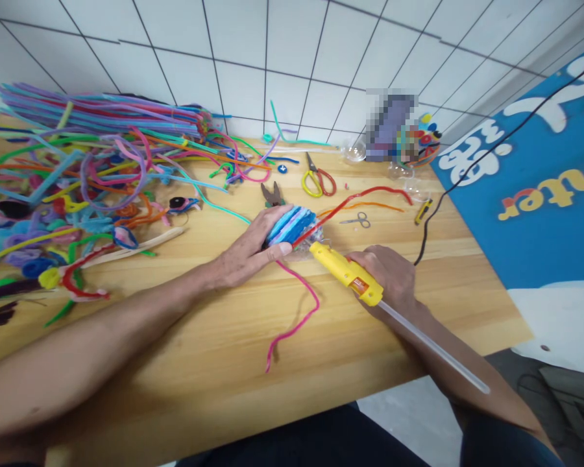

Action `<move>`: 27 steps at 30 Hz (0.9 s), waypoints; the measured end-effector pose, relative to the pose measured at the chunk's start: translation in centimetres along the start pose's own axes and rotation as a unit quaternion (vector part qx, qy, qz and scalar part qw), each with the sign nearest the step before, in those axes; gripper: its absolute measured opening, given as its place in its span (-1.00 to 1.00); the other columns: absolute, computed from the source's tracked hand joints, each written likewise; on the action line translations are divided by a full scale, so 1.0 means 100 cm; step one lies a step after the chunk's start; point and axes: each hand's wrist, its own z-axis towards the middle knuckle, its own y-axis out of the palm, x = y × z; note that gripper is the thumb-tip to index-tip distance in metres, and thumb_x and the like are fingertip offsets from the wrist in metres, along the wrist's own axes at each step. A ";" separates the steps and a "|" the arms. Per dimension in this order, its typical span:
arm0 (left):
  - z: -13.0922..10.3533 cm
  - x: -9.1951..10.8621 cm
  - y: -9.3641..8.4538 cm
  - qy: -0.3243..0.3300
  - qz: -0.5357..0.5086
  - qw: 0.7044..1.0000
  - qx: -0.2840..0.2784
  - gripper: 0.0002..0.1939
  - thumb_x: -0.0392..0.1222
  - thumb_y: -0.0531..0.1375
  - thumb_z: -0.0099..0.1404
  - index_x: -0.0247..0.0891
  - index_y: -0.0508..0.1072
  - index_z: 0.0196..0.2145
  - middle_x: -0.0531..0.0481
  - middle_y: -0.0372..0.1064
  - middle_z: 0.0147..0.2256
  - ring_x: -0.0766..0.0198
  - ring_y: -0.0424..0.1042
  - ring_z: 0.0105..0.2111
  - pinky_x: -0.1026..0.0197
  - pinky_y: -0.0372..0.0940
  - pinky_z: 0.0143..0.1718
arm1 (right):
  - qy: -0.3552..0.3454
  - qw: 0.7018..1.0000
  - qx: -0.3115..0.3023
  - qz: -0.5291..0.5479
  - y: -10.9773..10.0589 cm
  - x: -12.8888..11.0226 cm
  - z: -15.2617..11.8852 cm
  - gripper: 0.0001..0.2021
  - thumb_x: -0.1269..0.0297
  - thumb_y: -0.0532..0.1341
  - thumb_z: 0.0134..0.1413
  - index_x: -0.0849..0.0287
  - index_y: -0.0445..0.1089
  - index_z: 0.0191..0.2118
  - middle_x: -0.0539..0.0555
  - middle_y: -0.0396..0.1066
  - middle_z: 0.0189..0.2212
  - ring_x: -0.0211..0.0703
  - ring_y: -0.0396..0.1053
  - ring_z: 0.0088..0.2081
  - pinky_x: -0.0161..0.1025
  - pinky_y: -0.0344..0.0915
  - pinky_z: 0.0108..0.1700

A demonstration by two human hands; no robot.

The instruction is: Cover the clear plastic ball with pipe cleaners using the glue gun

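Note:
My left hand (253, 251) is wrapped round a ball (292, 227) covered with blue and lilac pipe cleaner strips, part of its side bare and see-through. Its thumb presses near the end of a red pipe cleaner (350, 200) that arches up to the right. In my right hand (388, 275) is a yellow glue gun (343, 266), its tip beside the ball's right side; whether they touch cannot be made out. A clear glue stick (433, 344) sticks out of the gun's back. From under the ball a pink pipe cleaner (316, 295) trails toward me.
Pliers (272, 196), red-and-yellow scissors (318, 180), small scissors (357, 220) and a yellow cutter (423, 212) lie beyond my hands. Heaped pipe cleaners (111, 162) fill the left. Clear balls (401, 170) stand at the back right. A black cable (448, 191) crosses the right edge.

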 end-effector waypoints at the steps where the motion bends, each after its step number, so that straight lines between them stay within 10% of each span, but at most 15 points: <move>1: 0.000 -0.001 0.000 -0.001 0.001 1.000 0.000 -0.23 0.23 0.14 0.60 -0.10 0.06 0.58 -0.25 0.09 0.54 -0.18 0.12 0.54 -0.30 0.03 0.60 | 0.005 1.000 0.002 -0.003 0.000 0.002 -0.001 -0.82 0.34 0.18 0.44 0.14 0.55 -0.16 0.03 0.48 -0.48 -0.15 0.40 -0.44 -0.18 0.27 -0.31; 27: -0.001 -0.002 -0.001 0.009 0.002 1.000 -0.003 -0.23 0.20 0.13 0.61 -0.11 0.05 0.59 -0.25 0.07 0.55 -0.16 0.07 0.56 -0.27 0.02 0.61 | 0.033 0.999 0.029 0.002 0.011 0.016 -0.009 -0.84 0.25 0.21 0.47 0.12 0.53 -0.13 0.02 0.52 -0.45 -0.16 0.45 -0.42 -0.19 0.29 -0.33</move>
